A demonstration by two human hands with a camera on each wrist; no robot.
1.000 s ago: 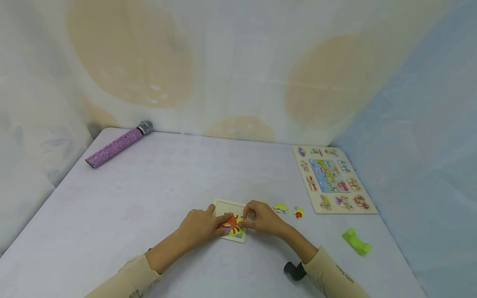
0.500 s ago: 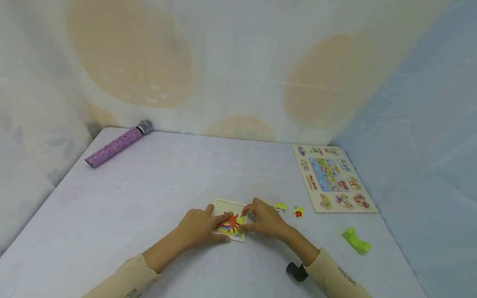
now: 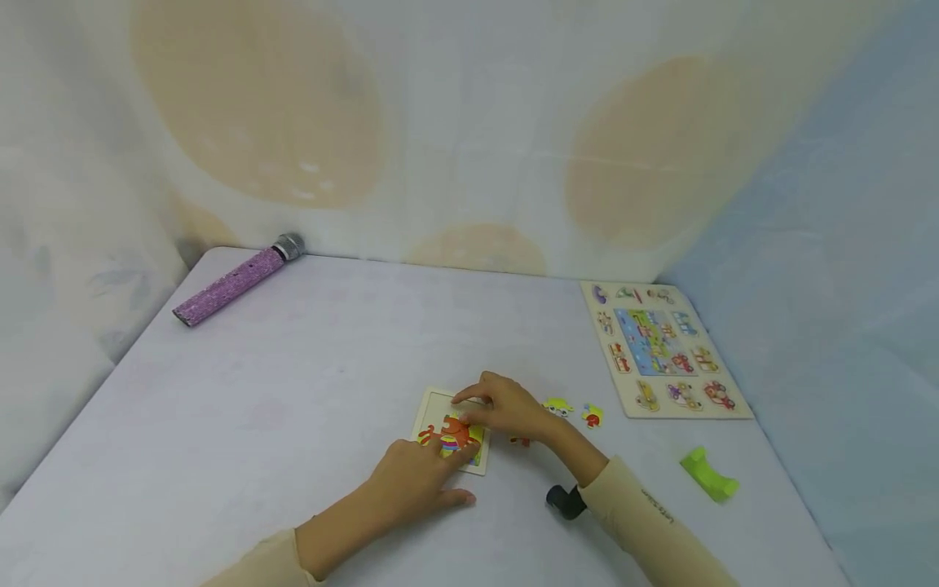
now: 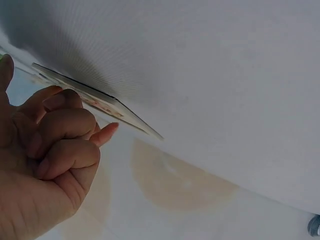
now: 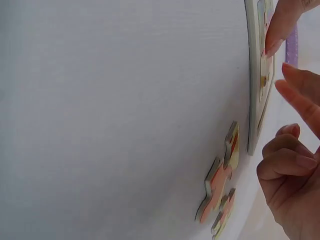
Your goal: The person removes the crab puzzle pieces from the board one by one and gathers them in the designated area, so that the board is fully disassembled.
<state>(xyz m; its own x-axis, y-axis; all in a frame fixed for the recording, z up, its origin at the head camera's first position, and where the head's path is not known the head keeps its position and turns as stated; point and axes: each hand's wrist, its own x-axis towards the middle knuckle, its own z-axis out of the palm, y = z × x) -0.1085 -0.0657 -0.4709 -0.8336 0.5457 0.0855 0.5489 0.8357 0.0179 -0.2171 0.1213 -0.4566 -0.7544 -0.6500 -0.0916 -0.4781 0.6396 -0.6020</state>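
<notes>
A small wooden jigsaw tray (image 3: 433, 401) lies on the white table, part-filled with pieces forming an orange crab-like picture (image 3: 456, 432). My left hand (image 3: 411, 481) reaches in from the near side, its index finger pressing on the picture's lower right while other fingers curl under. Over the tray's upper right is my right hand (image 3: 509, 408), thumb and index fingertips near the picture's top. In the right wrist view those fingertips (image 5: 290, 72) show nothing between them. Loose puzzle pieces (image 3: 557, 407) lie right of the tray, one reddish piece (image 3: 520, 441) partly hidden by the right hand.
A larger wooden picture puzzle board (image 3: 616, 390) lies at the far right. Nearer sits a green curved block (image 3: 708, 474). A black cylindrical object (image 3: 565, 502) shows beside the right sleeve. At the far left lies a purple glittery microphone (image 3: 231, 285). Cloth hangs behind the table.
My right hand has moved up and left from the tray's right edge to over its upper part. My left hand has shifted slightly down and right. A reddish loose piece has come into sight.
</notes>
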